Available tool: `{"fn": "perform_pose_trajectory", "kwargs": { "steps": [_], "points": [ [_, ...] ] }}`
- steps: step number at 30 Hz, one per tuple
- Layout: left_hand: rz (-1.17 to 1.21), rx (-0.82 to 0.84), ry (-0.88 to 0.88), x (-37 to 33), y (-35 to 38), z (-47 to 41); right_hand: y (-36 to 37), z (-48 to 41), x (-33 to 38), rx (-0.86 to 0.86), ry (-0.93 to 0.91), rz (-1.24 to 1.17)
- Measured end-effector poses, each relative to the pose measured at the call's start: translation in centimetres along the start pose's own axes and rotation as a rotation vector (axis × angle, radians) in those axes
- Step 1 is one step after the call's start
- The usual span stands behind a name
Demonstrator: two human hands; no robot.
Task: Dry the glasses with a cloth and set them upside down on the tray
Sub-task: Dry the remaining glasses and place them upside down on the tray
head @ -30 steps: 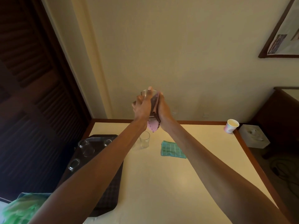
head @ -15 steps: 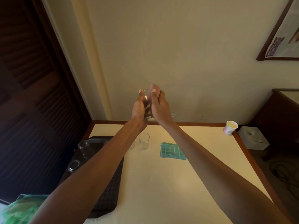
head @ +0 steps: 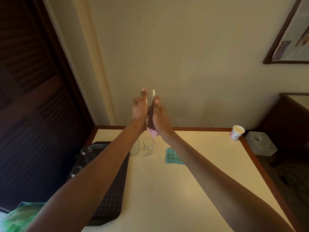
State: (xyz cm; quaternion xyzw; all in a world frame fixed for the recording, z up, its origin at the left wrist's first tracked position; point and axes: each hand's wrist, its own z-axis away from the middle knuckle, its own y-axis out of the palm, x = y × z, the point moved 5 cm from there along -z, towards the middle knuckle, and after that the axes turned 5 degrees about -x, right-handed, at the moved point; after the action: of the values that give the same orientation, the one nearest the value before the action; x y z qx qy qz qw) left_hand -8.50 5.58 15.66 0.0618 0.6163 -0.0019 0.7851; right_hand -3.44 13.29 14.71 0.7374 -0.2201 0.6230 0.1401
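The left hand has its grip round a clear glass, held up in front of the wall, one fingertip reaching the rim. The right hand closes its grip from the other side, thumb on the glass wall, pressing a pink cloth against it. Only the tail of that cloth shows, hanging below the heel of the palm. Half a second ago none of the pink was visible and the hands sat tighter together (the glass was almost buried between them). Now the rim stands out above the fingers.

Below the wrists, two more glasses stand upright and close together on the surface. The dark tray lies to their left with upturned glasses on it, partly hidden by the left forearm. A teal cloth lies just right of the upright pair. A paper cup sits at the far right corner, unmoved.
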Motion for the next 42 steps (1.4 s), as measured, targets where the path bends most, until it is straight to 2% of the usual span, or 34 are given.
{"fn": "perform_pose_trajectory", "kwargs": {
  "steps": [4,6,8,13,15,17,19,23,25,26,28,32,34,37,39,42],
  "points": [
    [0.094,0.120,-0.067,0.8,0.2,0.1,0.2,-0.3,0.5,-0.062,-0.230,0.172],
    [0.132,0.174,-0.064,1.1,0.4,0.3,-0.4,-1.0,1.0,-0.126,-0.276,0.216],
    [0.152,0.177,-0.068,1.3,0.6,0.5,-1.3,-1.7,1.8,-0.158,-0.225,0.188],
    [0.033,0.176,0.010,0.7,1.3,1.0,-1.7,-3.2,1.2,-0.132,0.202,-0.054],
    [-0.011,0.150,0.020,0.4,1.0,0.9,-0.9,-2.2,0.6,-0.081,0.276,-0.048],
    [0.028,0.123,-0.003,0.0,0.4,0.3,-0.2,-0.9,0.3,-0.024,0.200,0.013],
    [0.008,0.098,-0.023,-0.3,-0.1,-0.4,0.4,-0.1,0.0,-0.022,0.049,0.057],
    [0.037,0.117,-0.044,-0.4,-0.3,-0.5,1.0,-0.5,0.4,-0.113,-0.240,0.158],
    [0.035,0.136,-0.051,0.2,-0.2,-0.6,0.6,-1.2,1.2,-0.164,-0.304,0.149],
    [0.027,0.136,-0.060,0.5,-0.3,-0.5,0.2,-1.7,1.4,-0.184,-0.291,0.152],
    [0.030,0.142,-0.041,0.7,-0.2,-0.1,-0.6,-3.0,1.4,-0.207,-0.148,0.131],
    [-0.042,0.221,0.003,-0.7,0.6,1.4,0.4,-4.3,-0.6,-0.153,0.365,-0.319],
    [-0.060,0.193,0.009,-1.5,0.1,1.1,1.4,-3.7,-0.9,-0.132,0.399,-0.341],
    [0.003,0.099,-0.022,-1.9,-1.7,-1.2,2.7,-1.8,0.0,-0.108,0.195,-0.109],
    [-0.018,0.065,-0.037,-2.0,-2.5,-2.2,3.7,-0.8,0.3,-0.087,0.035,-0.053],
    [-0.002,0.076,-0.048,-2.3,-3.3,-2.7,5.0,-0.8,1.5,-0.128,-0.163,0.065]
  ]
}}
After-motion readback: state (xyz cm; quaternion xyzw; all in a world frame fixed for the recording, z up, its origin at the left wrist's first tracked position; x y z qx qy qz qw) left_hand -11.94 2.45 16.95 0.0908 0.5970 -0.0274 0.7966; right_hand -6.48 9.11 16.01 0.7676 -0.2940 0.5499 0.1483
